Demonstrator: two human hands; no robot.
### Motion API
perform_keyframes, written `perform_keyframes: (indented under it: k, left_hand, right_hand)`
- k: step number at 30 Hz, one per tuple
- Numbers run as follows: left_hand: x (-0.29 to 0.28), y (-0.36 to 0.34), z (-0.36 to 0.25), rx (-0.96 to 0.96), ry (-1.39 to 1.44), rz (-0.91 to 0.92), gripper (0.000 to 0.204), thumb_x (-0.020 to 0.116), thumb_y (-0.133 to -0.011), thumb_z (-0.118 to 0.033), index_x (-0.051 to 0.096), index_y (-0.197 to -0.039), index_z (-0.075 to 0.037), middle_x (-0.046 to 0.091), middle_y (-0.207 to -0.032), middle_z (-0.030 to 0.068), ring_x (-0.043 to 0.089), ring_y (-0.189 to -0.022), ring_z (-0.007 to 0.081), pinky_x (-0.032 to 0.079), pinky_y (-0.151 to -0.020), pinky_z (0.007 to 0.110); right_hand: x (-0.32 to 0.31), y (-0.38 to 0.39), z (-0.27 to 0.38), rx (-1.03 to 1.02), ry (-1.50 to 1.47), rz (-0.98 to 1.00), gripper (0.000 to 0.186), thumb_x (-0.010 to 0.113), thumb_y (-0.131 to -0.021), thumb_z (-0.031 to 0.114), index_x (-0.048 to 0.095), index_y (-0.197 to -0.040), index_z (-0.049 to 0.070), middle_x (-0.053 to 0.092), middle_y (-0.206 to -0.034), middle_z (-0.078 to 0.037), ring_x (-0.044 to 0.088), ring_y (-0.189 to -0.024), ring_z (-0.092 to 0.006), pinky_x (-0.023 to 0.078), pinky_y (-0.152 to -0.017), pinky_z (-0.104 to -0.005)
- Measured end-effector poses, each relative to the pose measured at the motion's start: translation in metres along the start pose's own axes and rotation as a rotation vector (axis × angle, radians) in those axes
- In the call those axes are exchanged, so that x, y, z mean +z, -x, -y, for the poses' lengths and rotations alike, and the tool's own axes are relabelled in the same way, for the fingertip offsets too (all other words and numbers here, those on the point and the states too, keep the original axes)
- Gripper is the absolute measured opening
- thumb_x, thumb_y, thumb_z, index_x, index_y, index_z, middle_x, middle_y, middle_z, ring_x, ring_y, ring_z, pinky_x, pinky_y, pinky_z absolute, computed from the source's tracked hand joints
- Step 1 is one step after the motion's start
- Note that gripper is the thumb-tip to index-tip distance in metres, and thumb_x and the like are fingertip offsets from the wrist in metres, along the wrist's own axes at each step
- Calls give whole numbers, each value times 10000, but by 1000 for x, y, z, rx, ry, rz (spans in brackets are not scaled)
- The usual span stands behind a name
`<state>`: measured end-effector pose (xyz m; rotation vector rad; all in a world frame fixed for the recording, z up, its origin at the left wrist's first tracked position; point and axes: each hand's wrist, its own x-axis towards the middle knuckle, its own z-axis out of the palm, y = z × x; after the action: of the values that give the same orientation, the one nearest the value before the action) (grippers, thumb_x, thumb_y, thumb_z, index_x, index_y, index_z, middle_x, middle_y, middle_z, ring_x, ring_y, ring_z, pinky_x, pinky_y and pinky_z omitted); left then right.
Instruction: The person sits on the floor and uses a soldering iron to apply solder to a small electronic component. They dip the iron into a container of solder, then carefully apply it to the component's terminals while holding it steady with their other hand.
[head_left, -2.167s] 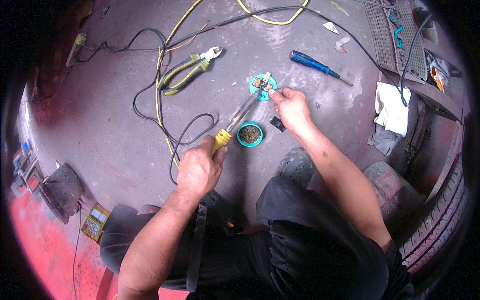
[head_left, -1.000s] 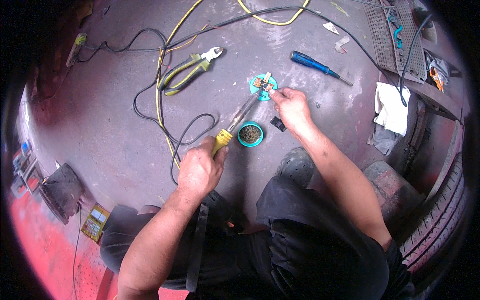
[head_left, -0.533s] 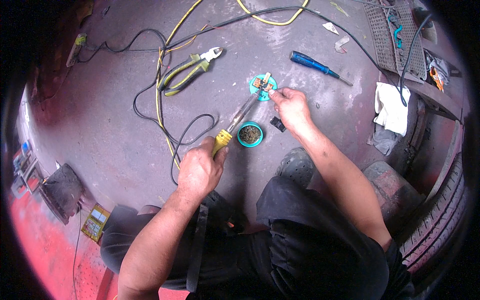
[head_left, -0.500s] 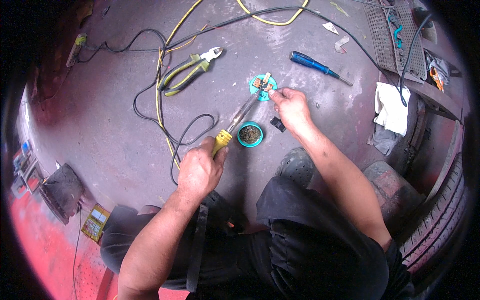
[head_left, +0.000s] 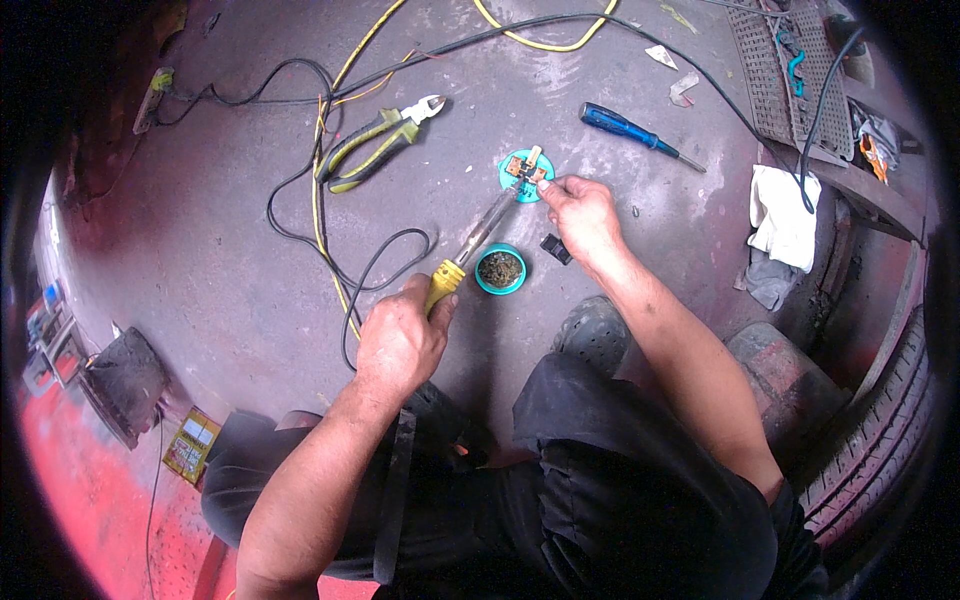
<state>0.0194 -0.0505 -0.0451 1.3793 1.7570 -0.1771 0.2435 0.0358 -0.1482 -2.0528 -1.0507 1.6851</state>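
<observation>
My left hand (head_left: 403, 335) is closed around the yellow handle of a soldering iron (head_left: 467, 252). Its tip reaches a small electronic part (head_left: 525, 168) with copper-coloured pieces, which lies on a teal round lid (head_left: 508, 187). My right hand (head_left: 583, 215) pinches at the right edge of that part and lid; what exactly lies between thumb and finger is too small to tell. Just below the lid stands a teal tin (head_left: 478, 281) with dark brownish stuff inside. A small black plastic piece (head_left: 556, 249) lies on the floor under my right wrist.
Green-and-black pliers (head_left: 376, 143) lie at the upper left beside black and yellow cables (head_left: 318, 200). A blue screwdriver (head_left: 630, 128) lies at the upper right. Farther right are a white cloth (head_left: 784, 215), a perforated grey panel (head_left: 770, 75) and a tyre (head_left: 880, 440).
</observation>
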Motion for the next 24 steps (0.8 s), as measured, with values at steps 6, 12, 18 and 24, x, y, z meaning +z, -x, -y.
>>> perform_keyframes:
  k: [6, 12, 18, 24]
  left_hand:
    - [-1, 0, -1, -6, 9, 15, 322, 662, -956, -275, 581, -972, 37, 645, -817, 301, 661, -848, 488, 512, -714, 534]
    - [1, 0, -1, 4, 26, 1, 327, 661, -958, -276, 580, -964, 40, 642, -801, 302, 659, -833, 494, 508, -709, 539]
    - [0, 0, -1, -5, 30, 19, 326, 657, -962, -283, 584, -966, 35, 641, -790, 299, 659, -832, 493, 508, -711, 540]
    - [-2, 1, 0, 6, 28, 34, 341, 666, -954, -298, 585, -975, 33, 647, -796, 295, 656, -823, 492, 501, -704, 534]
  right_hand:
    - [0, 1, 2, 22, 7, -3, 294, 654, -965, 242, 713, -1006, -43, 630, -690, -55, 566, -624, -130, 456, -593, -343]
    - [-1, 1, 1, 20, -1, 9, 312, 657, -965, 254, 710, -1013, -50, 641, -699, -68, 572, -632, -139, 466, -610, -351]
    - [1, -4, -5, 11, 30, -7, 343, 660, -962, 263, 705, -1040, -68, 690, -772, -132, 626, -709, -181, 497, -695, -379]
    - [1, -6, -10, -21, 57, -21, 341, 657, -964, 267, 709, -1040, -61, 689, -769, -138, 633, -705, -189, 498, -695, -380]
